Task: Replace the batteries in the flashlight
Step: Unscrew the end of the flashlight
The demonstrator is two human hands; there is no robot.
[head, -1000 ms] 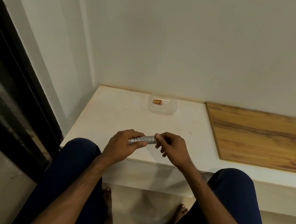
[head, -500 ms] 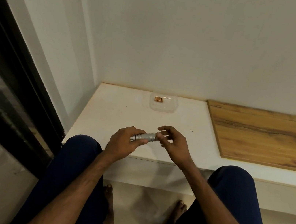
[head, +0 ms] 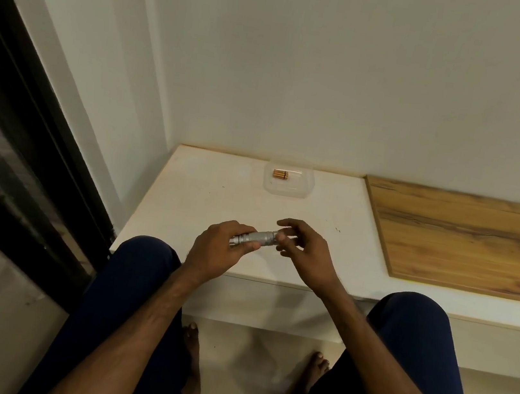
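Head view: the flashlight (head: 257, 237) is gripped at frame centre by the left hand (head: 221, 252). Its right end is pinched by the right hand (head: 306, 249), whose fingers have been spread wider within the last second; a regrip during cap unscrewing is indicated. Batteries (head: 280, 174) are left untouched in the container (head: 300, 191), upper centre.
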